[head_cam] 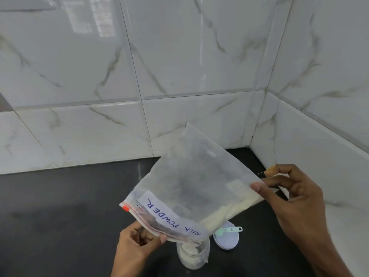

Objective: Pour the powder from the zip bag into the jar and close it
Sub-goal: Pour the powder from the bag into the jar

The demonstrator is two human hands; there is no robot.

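A clear zip bag [191,180] labelled "MILK POWDER" is tipped mouth-down over a small glass jar [192,254] on the black counter. My left hand [137,242] pinches the bag's zip edge just left of the jar. My right hand [293,198] holds the raised bottom corner of the bag. Cream powder [225,212] lies along the bag's lower right side, running toward the mouth. Some white powder sits inside the jar. The jar's white lid [226,238] lies flat on the counter to the right of the jar.
A mint-green spoon-like clip [231,229] rests on the lid. The black counter [60,216] meets marble-tiled walls [99,76] behind and on the right, forming a corner.
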